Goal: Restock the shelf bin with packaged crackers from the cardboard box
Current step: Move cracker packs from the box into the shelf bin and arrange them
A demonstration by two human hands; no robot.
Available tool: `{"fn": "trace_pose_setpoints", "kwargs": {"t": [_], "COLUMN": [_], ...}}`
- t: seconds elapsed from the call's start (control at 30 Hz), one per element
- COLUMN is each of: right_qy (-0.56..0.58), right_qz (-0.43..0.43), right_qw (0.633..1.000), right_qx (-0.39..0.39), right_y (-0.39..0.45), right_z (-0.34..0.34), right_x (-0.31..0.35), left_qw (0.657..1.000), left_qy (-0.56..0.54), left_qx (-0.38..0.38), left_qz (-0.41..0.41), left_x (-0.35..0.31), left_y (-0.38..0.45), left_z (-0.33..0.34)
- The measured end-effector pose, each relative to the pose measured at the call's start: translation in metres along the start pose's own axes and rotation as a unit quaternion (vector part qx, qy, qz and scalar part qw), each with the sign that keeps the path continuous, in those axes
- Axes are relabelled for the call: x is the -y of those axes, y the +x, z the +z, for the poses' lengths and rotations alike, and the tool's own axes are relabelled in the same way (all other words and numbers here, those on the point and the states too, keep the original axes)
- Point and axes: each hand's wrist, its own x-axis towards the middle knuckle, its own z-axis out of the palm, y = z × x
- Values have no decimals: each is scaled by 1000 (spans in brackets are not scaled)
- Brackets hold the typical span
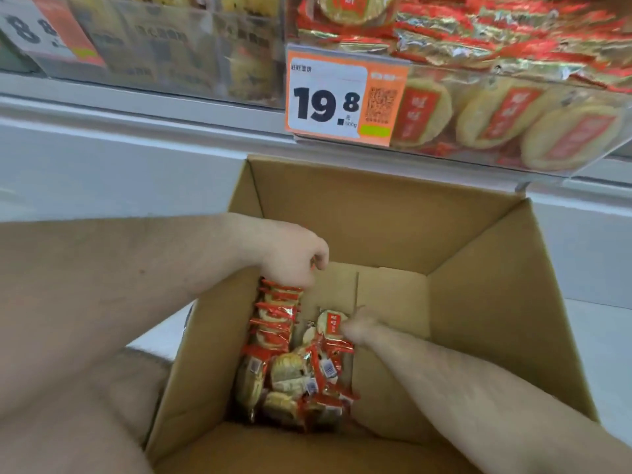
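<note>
An open cardboard box (pixel 393 217) stands below the shelf. Red-and-gold cracker packets (pixel 290 378) lie in its left part, several of them stacked in a row (pixel 277 316) along the left wall. My left hand (pixel 290 258) reaches over the left wall and grips the top of that row with curled fingers. My right hand (pixel 359 328) is deep in the box and pinches a single packet (pixel 331 322) with a red label. The clear shelf bin (pixel 513 107) above the box holds many of the same packets.
An orange price tag (pixel 342 97) reading 19.8 hangs on the bin's front left. Another clear bin (pixel 164 49) with different packets sits to the left. The white shelf front (pixel 119 172) runs behind the box. The box's right half shows bare cardboard floor.
</note>
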Motion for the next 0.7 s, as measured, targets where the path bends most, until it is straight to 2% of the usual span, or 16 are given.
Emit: {"fn": "trace_pose_setpoints", "kwargs": {"t": [0.1,0.17,0.27,0.37,0.43,0.53,0.63,0.7], "right_qy": [125,222,263,324,431,582,590,580], "right_qz": [76,90,99,88,78,-8,-142,-194], "right_qw": [989,971,959,939,891,778,718,687], "right_qx": [11,28,27,71,118,236,341,393], "right_y": [21,30,36,26,12,-17,-47,-55], "right_z": [26,33,19,-17,-41,-64,-72,-75], "right_x": [-9,-11,-18,-35,-41,-25,10,25], "left_qw": [999,998,998,997,993,963,932,923], "left_qy": [-29,-46,-48,-70,-115,-261,-349,-371], "left_qx": [21,36,44,26,-10,-40,-44,-66], "left_qz": [-5,-2,-4,-19,-35,-63,-82,-82], "left_x": [-1,-4,-4,-2,0,1,-4,-6], "left_y": [-2,-4,-6,-8,-7,-8,-14,-14], "left_z": [-3,-8,-12,-16,-18,-18,-14,-10]}}
